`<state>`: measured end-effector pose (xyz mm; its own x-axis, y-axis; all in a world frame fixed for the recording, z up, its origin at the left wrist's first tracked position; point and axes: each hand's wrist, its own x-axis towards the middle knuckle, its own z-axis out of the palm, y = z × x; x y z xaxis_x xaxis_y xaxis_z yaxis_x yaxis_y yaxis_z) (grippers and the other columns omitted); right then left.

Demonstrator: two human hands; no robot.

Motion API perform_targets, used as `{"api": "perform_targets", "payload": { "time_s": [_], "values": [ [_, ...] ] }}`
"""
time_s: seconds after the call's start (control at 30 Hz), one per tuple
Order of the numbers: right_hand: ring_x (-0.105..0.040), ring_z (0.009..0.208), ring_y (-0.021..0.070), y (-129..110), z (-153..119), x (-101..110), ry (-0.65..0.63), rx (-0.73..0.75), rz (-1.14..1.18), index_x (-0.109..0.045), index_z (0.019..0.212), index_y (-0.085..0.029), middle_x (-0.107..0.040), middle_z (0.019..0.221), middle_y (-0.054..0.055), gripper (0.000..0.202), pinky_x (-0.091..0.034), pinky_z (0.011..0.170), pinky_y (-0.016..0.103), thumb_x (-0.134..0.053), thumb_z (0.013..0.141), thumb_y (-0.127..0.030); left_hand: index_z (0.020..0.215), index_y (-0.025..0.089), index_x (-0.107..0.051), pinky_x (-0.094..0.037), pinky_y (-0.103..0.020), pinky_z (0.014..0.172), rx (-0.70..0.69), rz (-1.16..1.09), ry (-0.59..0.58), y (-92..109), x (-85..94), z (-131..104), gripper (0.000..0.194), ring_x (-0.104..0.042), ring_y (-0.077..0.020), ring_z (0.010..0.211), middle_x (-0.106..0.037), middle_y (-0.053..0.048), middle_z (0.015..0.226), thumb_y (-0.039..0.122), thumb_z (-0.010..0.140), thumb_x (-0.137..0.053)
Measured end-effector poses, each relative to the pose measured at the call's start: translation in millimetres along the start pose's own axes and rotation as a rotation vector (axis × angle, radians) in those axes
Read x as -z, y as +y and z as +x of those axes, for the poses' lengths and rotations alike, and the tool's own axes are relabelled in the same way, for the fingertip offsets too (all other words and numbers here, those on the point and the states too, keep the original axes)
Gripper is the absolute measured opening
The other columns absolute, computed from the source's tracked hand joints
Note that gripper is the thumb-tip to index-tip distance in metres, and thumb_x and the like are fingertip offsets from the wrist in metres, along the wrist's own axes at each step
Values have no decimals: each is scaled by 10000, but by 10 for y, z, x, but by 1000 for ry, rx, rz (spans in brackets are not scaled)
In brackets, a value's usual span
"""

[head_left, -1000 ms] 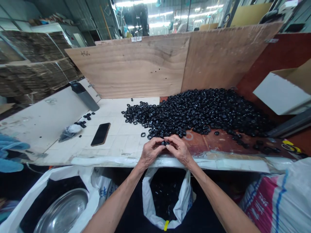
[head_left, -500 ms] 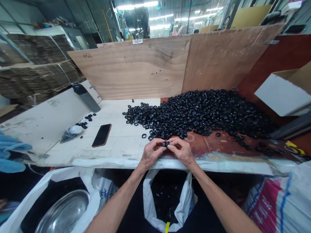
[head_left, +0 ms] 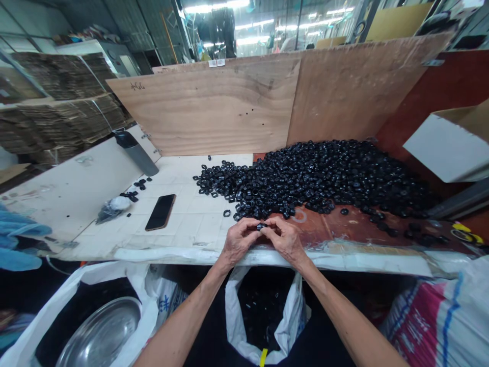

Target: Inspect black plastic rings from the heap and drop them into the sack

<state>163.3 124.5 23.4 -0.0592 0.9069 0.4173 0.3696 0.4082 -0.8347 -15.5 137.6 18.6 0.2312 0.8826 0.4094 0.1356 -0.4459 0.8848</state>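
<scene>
My left hand (head_left: 240, 239) and my right hand (head_left: 284, 237) meet over the front edge of the bench. Between their fingertips they pinch a small black ring-shaped plastic part (head_left: 261, 227), partly covered by the fingers. Just beyond the hands spreads a large heap of similar black parts (head_left: 313, 178), many of them ring-like. One loose black ring (head_left: 226, 213) lies to the left of the heap's near end. Below the hands hangs an open white sack (head_left: 235, 316) with black pieces inside.
On the left of the bench are a phone (head_left: 160, 212), a dark bottle (head_left: 137, 153) and a small plastic bag (head_left: 113, 209). A plywood board (head_left: 214, 107) closes the back. A white box (head_left: 446, 148) and yellow-handled scissors (head_left: 468, 234) are at right. A metal bowl (head_left: 103, 331) sits lower left.
The fingertips have drawn closer together around the black part, and less of it shows now. The hands otherwise stay in the same place.
</scene>
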Motion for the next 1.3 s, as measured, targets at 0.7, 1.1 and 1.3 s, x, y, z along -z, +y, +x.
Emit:
{"api": "perform_targets", "payload": {
  "time_s": [0.7,1.1,1.3],
  "values": [
    [-644,957,221,46,8,-21,-9,233,9,-701,1027,-220,-686,993,85,199,-538,870,380,-553,914,-151,1006,178,-719,-564,-337,851,226,-133,-30,7,9,5,250,-689,-203,926,-728,-70,1036,310,794,-728],
    [-651,881,219,-66,46,31,19,140,42,-724,882,-209,-695,897,70,113,-536,800,352,-619,856,-177,1005,179,-720,-556,-368,918,224,-151,-52,35,5,11,261,-684,-215,967,-727,-68,1048,323,789,-739],
    [-673,840,201,23,14,1,20,79,18,-681,970,-218,-714,922,40,155,-539,779,325,-625,835,-166,1006,180,-716,-567,-356,894,254,-165,-57,29,2,2,233,-693,-209,945,-729,-65,1041,296,803,-725]
  ]
}}
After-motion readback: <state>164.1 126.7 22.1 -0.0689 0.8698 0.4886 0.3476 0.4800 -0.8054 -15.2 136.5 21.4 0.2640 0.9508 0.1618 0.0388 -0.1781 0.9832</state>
